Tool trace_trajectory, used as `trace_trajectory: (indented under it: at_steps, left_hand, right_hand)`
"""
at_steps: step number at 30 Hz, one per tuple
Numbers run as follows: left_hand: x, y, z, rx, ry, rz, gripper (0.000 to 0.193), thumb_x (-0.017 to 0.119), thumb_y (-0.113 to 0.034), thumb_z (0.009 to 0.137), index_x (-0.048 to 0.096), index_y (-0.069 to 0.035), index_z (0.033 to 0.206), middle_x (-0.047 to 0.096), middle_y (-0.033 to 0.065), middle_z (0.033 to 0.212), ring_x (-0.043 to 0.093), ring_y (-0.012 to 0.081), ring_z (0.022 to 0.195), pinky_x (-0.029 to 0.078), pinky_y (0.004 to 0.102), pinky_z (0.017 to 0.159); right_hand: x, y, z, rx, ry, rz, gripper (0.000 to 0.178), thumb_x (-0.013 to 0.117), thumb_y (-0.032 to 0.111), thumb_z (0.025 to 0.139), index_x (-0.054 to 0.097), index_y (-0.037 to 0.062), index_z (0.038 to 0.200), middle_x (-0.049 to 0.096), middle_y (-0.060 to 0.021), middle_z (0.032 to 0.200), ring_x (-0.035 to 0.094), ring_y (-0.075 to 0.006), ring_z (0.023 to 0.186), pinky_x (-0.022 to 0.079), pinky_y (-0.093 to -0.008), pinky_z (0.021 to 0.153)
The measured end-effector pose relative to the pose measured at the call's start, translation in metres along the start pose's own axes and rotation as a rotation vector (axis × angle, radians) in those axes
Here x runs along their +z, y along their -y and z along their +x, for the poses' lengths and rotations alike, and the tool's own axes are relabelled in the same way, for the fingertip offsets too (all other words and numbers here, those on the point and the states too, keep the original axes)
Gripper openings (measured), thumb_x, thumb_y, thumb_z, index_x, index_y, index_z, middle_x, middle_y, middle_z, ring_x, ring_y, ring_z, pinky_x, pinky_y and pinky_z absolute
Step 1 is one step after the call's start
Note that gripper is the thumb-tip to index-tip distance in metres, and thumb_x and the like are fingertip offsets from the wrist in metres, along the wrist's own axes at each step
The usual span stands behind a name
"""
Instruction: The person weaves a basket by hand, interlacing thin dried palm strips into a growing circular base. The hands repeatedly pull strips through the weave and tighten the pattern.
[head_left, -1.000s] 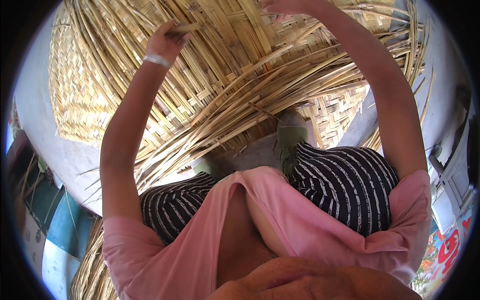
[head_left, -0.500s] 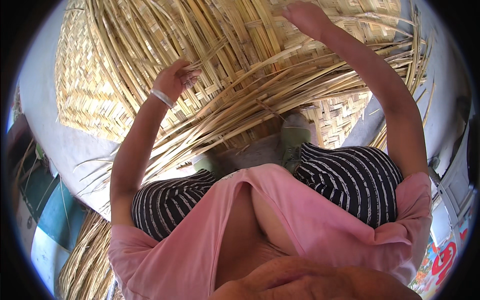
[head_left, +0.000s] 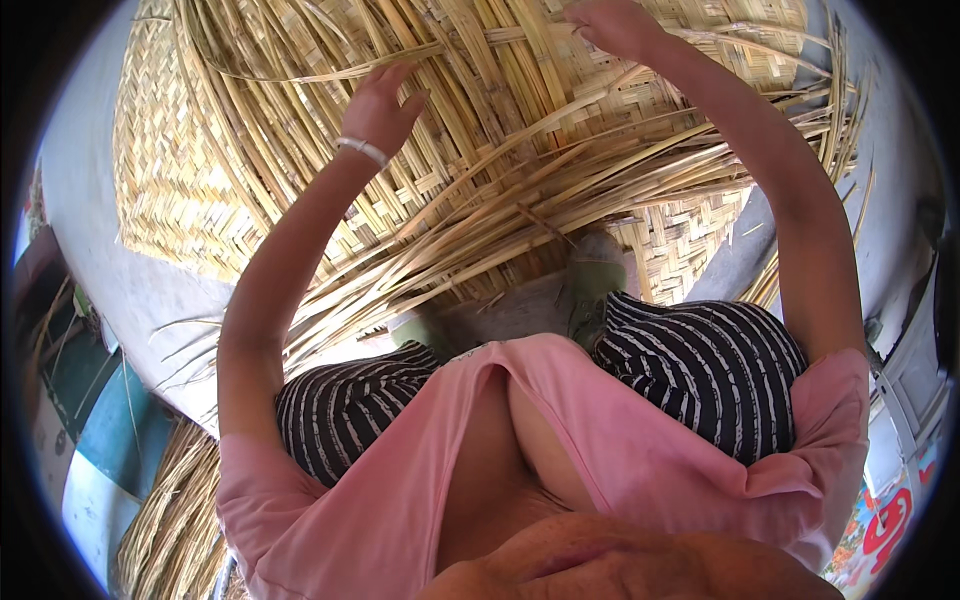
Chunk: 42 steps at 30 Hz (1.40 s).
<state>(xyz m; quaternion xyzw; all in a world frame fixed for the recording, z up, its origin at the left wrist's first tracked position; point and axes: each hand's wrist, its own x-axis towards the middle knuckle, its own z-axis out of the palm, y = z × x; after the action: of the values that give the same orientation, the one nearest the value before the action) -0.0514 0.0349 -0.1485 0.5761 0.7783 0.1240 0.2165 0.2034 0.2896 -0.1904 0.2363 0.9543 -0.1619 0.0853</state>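
Half-woven bamboo mat [head_left: 200,190] spread from nine to two o'clock, loose bamboo strips [head_left: 520,190] fanning across it. Left hand [head_left: 380,105] at eleven o'clock, fingers loosely curled, resting on the strips, white bracelet [head_left: 362,150] at the wrist; grip unclear. Right hand [head_left: 610,25] at twelve o'clock, fingers bent over a strip, hold not certain. Striped trousers [head_left: 700,370] and pink shirt [head_left: 600,450] toward six.
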Motion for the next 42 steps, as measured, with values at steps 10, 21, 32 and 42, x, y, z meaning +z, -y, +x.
trace_trajectory:
  at_steps: [10,21,32,42]
  left_hand:
    - [0.011,0.001,0.075,0.178,-0.001,0.515,0.034,0.061,-0.041,0.091,0.068,-0.009,0.1,0.063,0.0073,0.107,0.061,0.0242,0.103,0.046,0.0463,0.091]
    - [0.014,-0.001,0.023,-0.277,0.545,-0.055,0.033,0.064,-0.038,0.093,0.067,-0.005,0.088,0.064,0.0053,0.07,0.056,0.0127,0.059,0.049,0.0339,0.061]
    - [0.038,0.03,0.01,-0.053,0.431,-0.298,0.031,0.067,-0.033,0.09,0.068,-0.002,0.083,0.062,0.0046,0.068,0.056,0.0123,0.062,0.046,0.0316,0.059]
    - [0.037,0.009,0.008,-0.14,0.4,-0.131,0.035,0.067,-0.037,0.088,0.067,-0.002,0.09,0.062,0.0133,0.066,0.061,0.0234,0.061,0.049,0.0374,0.062]
  right_hand:
    - [0.003,-0.045,0.028,0.073,0.241,0.467,0.025,0.069,0.032,0.086,0.071,0.0075,0.09,0.069,-0.0101,0.077,0.062,-0.0195,0.067,0.049,-0.037,0.062]
    - [0.036,-0.012,-0.003,0.116,0.616,0.719,0.025,0.062,0.025,0.094,0.062,0.002,0.102,0.065,-0.0055,0.087,0.065,-0.0165,0.08,0.057,-0.0329,0.071]
    - [0.002,0.005,-0.031,-0.095,0.17,0.104,0.019,0.065,0.028,0.08,0.069,0.0095,0.084,0.067,-0.0118,0.075,0.066,-0.0333,0.071,0.053,-0.0457,0.064]
    - [-0.013,0.007,-0.036,0.082,0.349,-0.011,0.02,0.066,0.03,0.086,0.073,0.0117,0.081,0.069,-0.0081,0.078,0.068,-0.0279,0.074,0.053,-0.0421,0.059]
